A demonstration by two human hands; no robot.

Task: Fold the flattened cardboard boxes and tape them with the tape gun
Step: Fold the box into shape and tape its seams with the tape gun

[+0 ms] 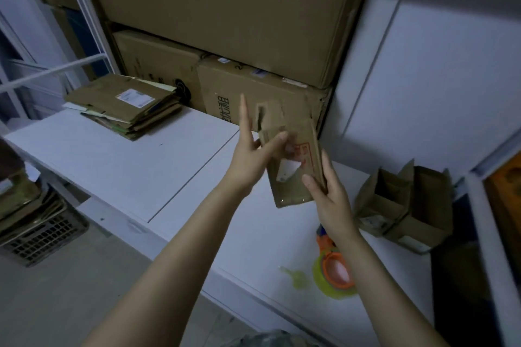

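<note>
Your single camera rides on your head, facing forward and down over the white table point(118, 166), which runs aslant across the frame. It sits close: your forearms fill the lower half, and your left hand point(251, 158), right hand point(332, 200) and the cardboard box point(293, 186) they hold land mid-frame.

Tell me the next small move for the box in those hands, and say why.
Probably squeeze the flattened box by its side edges so it opens into a tube. It looks flat and is held above the table by the left hand near its top and the right hand at its lower right edge. The tape gun lies untouched below.
</note>
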